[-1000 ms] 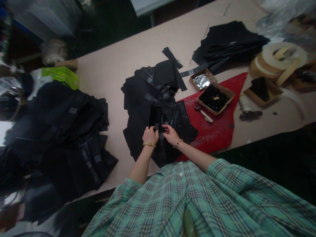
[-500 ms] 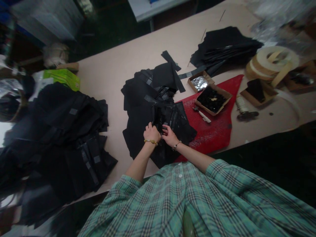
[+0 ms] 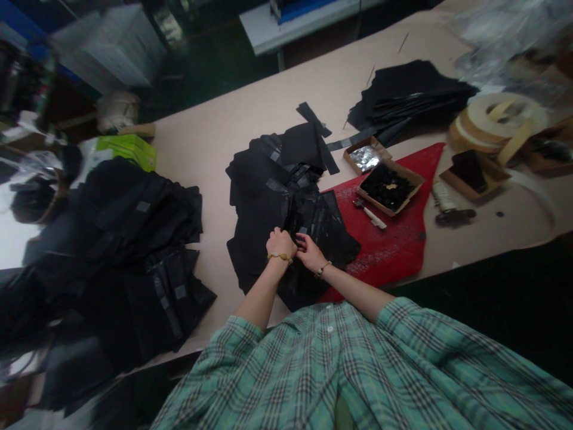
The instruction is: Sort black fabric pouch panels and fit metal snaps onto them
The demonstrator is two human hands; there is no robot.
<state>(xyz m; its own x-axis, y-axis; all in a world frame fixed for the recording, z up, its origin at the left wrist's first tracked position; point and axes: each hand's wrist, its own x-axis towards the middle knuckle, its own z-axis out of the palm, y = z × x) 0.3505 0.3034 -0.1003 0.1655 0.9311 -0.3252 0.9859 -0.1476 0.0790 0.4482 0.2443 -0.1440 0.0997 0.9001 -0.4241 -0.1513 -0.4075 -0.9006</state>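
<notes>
Well, your left hand (image 3: 281,243) is covering black fabric pieces (image 3: 264,206), fingers hidden; at three o'clock, your right hand's (image 3: 311,254) fingers (image 3: 301,242) are curling slightly apart.

readable text: none
grey tags (image 3: 276,185): on black fabric pieces (image 3: 262,239), too small and dim to read
green box (image 3: 128,152): print blurred, illegible
numbers: 0 legible

Our left hand (image 3: 281,245) curls knuckles-up, just beside the bent fingers (image 3: 301,240) of our right hand (image 3: 311,254). Our left arm (image 3: 259,297) and right arm (image 3: 351,288) converge inward.
</notes>
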